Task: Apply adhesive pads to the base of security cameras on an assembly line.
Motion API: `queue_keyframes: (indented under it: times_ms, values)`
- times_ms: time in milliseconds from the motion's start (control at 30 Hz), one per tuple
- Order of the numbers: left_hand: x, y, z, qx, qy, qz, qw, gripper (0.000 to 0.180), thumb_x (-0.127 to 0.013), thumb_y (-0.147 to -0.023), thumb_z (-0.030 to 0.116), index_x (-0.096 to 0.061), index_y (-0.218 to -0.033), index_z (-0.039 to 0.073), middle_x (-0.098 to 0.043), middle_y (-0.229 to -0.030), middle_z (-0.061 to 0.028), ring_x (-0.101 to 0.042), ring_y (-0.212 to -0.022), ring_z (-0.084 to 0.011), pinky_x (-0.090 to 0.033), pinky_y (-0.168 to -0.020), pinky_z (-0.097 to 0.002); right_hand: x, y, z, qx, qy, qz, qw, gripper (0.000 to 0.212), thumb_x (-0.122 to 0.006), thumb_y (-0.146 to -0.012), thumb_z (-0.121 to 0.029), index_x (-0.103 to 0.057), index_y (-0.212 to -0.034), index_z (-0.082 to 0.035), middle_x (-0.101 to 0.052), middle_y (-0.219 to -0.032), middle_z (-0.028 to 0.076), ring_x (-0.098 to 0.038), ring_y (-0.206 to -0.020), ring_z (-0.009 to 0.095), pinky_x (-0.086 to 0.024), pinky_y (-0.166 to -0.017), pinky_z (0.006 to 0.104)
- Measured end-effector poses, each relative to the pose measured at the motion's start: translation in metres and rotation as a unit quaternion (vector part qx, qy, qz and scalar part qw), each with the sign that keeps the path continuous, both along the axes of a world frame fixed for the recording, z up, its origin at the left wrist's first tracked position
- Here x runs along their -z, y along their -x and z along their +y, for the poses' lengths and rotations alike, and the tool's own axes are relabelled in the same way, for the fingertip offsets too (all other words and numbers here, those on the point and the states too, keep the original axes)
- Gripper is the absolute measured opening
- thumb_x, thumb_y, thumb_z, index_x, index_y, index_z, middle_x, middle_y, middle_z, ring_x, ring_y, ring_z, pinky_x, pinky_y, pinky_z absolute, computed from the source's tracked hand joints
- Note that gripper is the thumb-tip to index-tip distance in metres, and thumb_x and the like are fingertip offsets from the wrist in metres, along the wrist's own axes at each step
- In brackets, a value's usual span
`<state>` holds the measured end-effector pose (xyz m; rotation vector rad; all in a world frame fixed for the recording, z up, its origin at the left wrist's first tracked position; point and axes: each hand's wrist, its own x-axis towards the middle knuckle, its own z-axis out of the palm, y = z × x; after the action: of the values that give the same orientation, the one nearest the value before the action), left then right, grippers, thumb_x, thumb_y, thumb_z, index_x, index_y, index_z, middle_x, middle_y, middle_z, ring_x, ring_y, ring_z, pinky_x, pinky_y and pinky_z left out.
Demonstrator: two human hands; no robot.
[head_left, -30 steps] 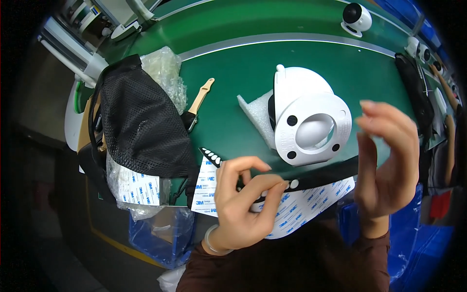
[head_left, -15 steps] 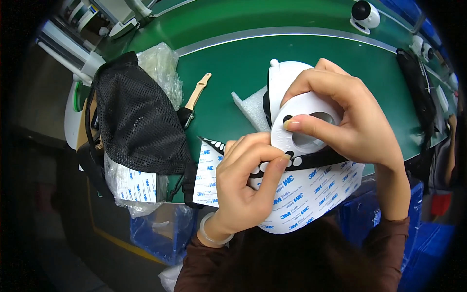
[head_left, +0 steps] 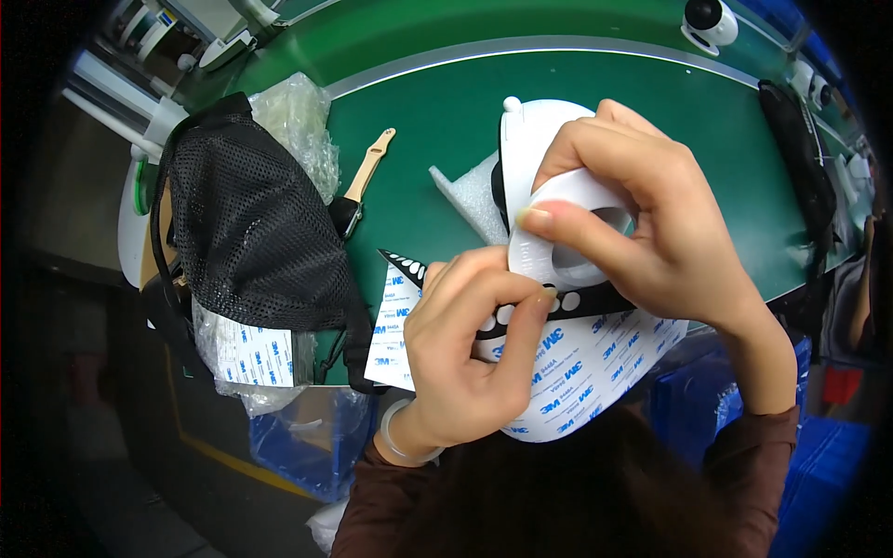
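My right hand (head_left: 642, 205) grips a white plastic ring (head_left: 530, 256) with a wide central hole, its thumb pressed flat on the face. At the ring's lower edge, my left hand (head_left: 474, 344) is closed in a pinch at a small round black pad (head_left: 549, 289), mostly hidden by the fingertips. Under both hands lies a black strip with white round spots (head_left: 570, 300), on top of white backing sheets with blue print (head_left: 595, 363). Behind the ring stands a rounded white plastic housing (head_left: 544, 130), partly covered by my right hand.
A white foam piece (head_left: 473, 197) lies beside the housing. Further left are a wristwatch with a tan strap (head_left: 372, 163), a black mesh bag (head_left: 251, 223) and crumpled clear plastic (head_left: 298, 121). A white ball-shaped camera (head_left: 709, 26) stands at the back right, near a black pouch (head_left: 798, 158).
The ring has tilted and shifted slightly left in my right hand. My right thumb now covers the black dot seen on its face before. My left hand stays pinched at the lower edge.
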<state>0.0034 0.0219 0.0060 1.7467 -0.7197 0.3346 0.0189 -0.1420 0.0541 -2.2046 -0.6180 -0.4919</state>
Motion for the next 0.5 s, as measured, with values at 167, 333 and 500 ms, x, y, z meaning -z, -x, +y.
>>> queue_keyframes:
  times_ms: [167, 333, 500]
  values:
    - [0.001, -0.001, 0.001, 0.001, 0.015, 0.005, 1.000, 0.010, -0.063, -0.068, -0.004, -0.059, -0.075, 0.001, -0.060, -0.081, -0.0089, -0.047, -0.063, -0.0193, -0.035, -0.056, -0.0263, -0.002, -0.001, -0.003, -0.005, 0.018, 0.030, 0.999, 0.013, -0.065, -0.073, -0.014, -0.060, -0.077, -0.003, -0.055, -0.071, 0.004, -0.041, -0.068, 0.016, -0.033, -0.061, 0.0266]
    - [0.002, 0.001, 0.002, 0.004, 0.015, 0.004, 1.000, 0.009, -0.063, -0.069, -0.004, -0.058, -0.075, 0.001, -0.060, -0.079, -0.0094, -0.048, -0.063, -0.0195, -0.036, -0.057, -0.0264, 0.000, -0.002, -0.011, -0.062, -0.027, 0.037, 0.997, 0.013, -0.063, -0.073, -0.011, -0.062, -0.084, -0.003, -0.057, -0.076, 0.005, -0.044, -0.073, 0.015, -0.035, -0.065, 0.0255]
    - [-0.003, 0.001, 0.003, 0.008, 0.001, 0.015, 1.000, 0.009, -0.063, -0.069, -0.005, -0.058, -0.074, 0.001, -0.060, -0.079, -0.0094, -0.048, -0.063, -0.0197, -0.036, -0.057, -0.0264, 0.001, -0.002, -0.003, -0.039, -0.011, 0.022, 0.999, 0.011, -0.063, -0.074, -0.011, -0.061, -0.081, -0.002, -0.057, -0.075, 0.006, -0.044, -0.071, 0.014, -0.035, -0.063, 0.0249]
